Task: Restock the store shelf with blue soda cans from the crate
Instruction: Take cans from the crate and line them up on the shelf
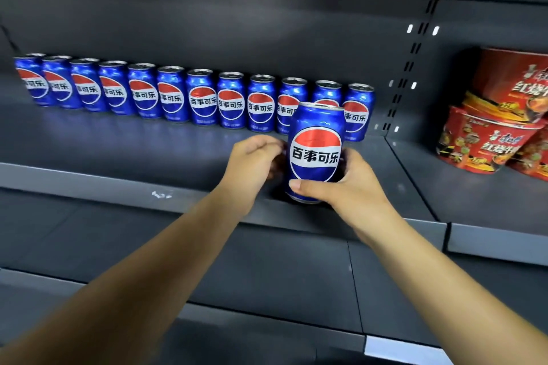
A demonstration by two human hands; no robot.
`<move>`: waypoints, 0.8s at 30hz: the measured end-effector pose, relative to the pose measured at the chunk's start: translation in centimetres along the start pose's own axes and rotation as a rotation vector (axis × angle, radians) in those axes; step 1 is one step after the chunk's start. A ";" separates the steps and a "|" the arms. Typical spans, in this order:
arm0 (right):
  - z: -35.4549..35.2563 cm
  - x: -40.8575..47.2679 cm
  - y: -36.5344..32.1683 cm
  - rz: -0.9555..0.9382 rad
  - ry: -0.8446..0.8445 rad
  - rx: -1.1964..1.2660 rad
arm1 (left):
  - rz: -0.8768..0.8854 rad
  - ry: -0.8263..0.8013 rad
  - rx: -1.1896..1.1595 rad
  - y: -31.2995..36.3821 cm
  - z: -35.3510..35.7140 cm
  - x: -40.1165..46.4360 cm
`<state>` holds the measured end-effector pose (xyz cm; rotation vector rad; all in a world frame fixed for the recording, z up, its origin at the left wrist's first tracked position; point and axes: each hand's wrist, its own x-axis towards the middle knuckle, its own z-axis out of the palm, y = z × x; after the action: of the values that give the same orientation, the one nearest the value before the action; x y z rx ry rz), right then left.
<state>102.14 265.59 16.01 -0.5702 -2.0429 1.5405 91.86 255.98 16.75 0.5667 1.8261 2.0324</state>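
Can in hand: we see one blue metal soda can with a red-white-blue round logo (315, 154), upright, near the front edge of the dark grey metal shelf (148, 151); base looks at or just above the shelf surface, can't tell if it touches.
Right grip: right hand (353, 184) wraps the can's lower right side, thumb laid across the front low down, fingers curled round behind; firm hold.
Left grip: left hand (252, 166) at the can's left side, fingers curled in toward it; fingertips hidden behind the can, so we can't tell if they touch or hold.
Back row: row of twelve matching blue soda cans (201, 98) stands upright along the back panel, side by side, logos facing out; held can sits in front of the row's right end, covering part of the 2nd-from-right can.
Next bay: red instant-noodle cups w/ printed lids (486, 139) stacked on the neighbouring shelf section to the right, past the slotted upright (406, 74).
Below: lower grey shelf (267, 275) under our forearms.
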 end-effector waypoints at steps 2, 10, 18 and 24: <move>1.7 -0.7 -0.7 -0.003 0.009 -0.009 | 0.003 -0.001 0.004 0.1 -2.2 -0.5; 12.7 -7.2 -4.2 0.000 0.057 0.052 | 0.099 -0.076 0.153 0.6 -14.6 -5.1; 23.0 -12.2 -6.8 -0.004 0.021 0.111 | 0.152 -0.079 0.212 2.7 -26.2 -9.6; 26.7 -12.8 -7.9 -0.040 -0.042 0.050 | 0.136 -0.063 0.212 2.9 -30.6 -10.6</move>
<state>95.17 235.73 15.73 -0.4795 -2.0282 1.5883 85.33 224.16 16.22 0.8255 2.0280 1.8914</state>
